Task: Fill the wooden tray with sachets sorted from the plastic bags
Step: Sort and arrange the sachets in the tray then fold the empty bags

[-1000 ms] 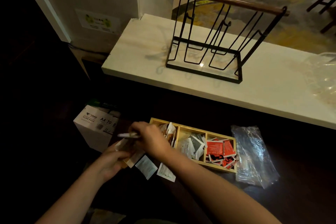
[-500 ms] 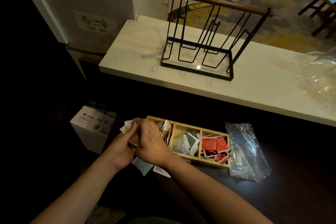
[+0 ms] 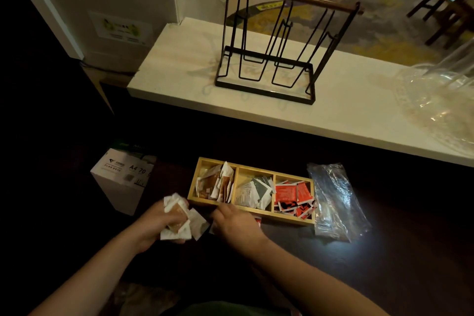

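A wooden tray (image 3: 237, 171) with three compartments lies on the dark table. Its left compartment holds brown and white sachets (image 3: 218, 185), the middle one white and grey sachets (image 3: 254, 192), the right one red sachets (image 3: 292, 195). My left hand (image 3: 156, 223) grips a bunch of white and brown sachets (image 3: 179, 220) just left of the tray's near corner. My right hand (image 3: 236, 220) rests palm down on the table against the tray's near wall, over loose sachets; whether its fingers pinch one is hidden. A crumpled clear plastic bag (image 3: 336, 202) lies right of the tray.
A white A4 paper box (image 3: 120, 177) stands left of the tray. Behind, a pale raised counter (image 3: 179, 79) carries a black wire rack (image 3: 272, 41) with a wooden bar and another clear plastic bag (image 3: 436, 100) at the right.
Both hands have pulled back from the tray's left compartment toward me. The left hand now holds the sachet bunch clear of the tray, and the right hand has dropped to the table.
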The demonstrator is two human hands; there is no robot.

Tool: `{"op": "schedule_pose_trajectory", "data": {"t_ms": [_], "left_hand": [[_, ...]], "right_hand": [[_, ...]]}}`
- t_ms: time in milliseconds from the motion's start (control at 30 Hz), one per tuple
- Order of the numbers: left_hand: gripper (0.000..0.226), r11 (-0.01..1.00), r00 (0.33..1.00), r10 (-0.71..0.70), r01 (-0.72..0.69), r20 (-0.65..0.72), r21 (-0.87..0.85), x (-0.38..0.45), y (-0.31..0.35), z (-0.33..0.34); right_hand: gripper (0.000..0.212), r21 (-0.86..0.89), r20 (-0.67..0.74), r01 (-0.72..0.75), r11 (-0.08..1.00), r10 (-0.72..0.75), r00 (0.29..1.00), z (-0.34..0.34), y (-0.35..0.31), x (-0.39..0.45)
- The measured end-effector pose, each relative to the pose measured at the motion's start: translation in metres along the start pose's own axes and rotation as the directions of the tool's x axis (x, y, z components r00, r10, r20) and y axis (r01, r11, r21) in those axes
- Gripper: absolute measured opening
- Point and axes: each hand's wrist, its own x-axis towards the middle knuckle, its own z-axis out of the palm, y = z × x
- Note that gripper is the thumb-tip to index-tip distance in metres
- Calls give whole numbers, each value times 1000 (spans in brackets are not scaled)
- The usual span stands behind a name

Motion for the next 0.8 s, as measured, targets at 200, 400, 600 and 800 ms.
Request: {"op": "schedule_pose_trajectory", "data": {"t_ms": [200,400,600,800], "left_hand": [[27,917,988,76,-15,-138,398,17,-33,-1],[21,907,986,106,-42,-130,419,23,-36,2],[30,755,968,196,-46,-158,654,35,-48,29],[33,760,959,194,-14,-206,649,38,-47,41]], "right_hand": [[44,-140,162,-110,984,132,978,30,-9,-6],[28,-71,25,-232,970,235,972,33,-9,7],[28,-82,28,-199,977,201,979,35,-8,8],[23,472,48,-460,752,499,865,32,-10,12]]}}
